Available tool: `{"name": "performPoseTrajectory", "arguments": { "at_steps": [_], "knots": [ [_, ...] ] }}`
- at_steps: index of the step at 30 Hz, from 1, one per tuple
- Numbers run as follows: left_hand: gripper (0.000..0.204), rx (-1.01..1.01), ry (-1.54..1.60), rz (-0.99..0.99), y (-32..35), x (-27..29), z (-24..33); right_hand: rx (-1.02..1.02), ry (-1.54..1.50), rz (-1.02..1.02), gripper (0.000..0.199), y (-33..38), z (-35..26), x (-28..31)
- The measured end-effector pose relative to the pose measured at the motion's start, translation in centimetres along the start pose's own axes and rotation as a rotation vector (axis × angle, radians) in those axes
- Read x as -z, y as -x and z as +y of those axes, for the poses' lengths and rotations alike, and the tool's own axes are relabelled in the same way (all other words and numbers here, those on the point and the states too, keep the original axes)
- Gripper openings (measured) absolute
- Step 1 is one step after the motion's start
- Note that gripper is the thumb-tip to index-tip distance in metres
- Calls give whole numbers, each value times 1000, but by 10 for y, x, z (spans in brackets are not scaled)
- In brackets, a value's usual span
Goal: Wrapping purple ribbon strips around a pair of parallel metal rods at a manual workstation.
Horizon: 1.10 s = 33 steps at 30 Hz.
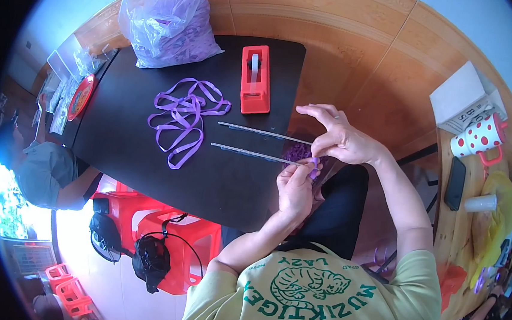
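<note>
Two thin metal rods lie side by side on the dark table, a far rod (264, 132) and a near rod (256, 153), their right ends jutting past the table's edge. At those ends a short piece of purple ribbon (313, 169) shows between my hands. My left hand (295, 190) pinches it beside the near rod's tip. My right hand (348, 138) closes its thumb and index finger at the ribbon's upper end, while its other fingers stretch out. A long purple ribbon (178, 118) lies in loose loops left of the rods.
A red tape dispenser (255, 94) and a plastic bag of purple pieces (173, 30) stand toward the far side. More purple pieces (297, 153) show below the table edge. Red stools (180, 244) stand at left. A dotted cup (477, 136) and phone (455, 185) are on the right-hand counter.
</note>
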<state>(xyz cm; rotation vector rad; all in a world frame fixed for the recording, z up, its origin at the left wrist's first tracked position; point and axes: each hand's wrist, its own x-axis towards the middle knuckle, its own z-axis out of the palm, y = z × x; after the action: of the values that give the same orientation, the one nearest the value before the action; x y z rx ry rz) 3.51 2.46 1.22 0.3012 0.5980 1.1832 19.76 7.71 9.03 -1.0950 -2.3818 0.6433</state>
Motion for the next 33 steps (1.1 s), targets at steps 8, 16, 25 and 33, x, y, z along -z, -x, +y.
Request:
{"name": "performPoseTrajectory", "arguments": {
  "at_steps": [8,16,25,33],
  "knots": [
    [12,7,-24,10,-1,6,1,8,-341,255,13,25,23,-31],
    [7,-11,-62,11,-1,6,-1,-255,-894,475,12,52,52,-76],
    [9,27,-187,37,3,5,6,-234,-1542,397,25,20,27,-110],
    [13,40,-167,33,3,7,3,357,-1878,605,26,-25,24,-163]
  ]
}}
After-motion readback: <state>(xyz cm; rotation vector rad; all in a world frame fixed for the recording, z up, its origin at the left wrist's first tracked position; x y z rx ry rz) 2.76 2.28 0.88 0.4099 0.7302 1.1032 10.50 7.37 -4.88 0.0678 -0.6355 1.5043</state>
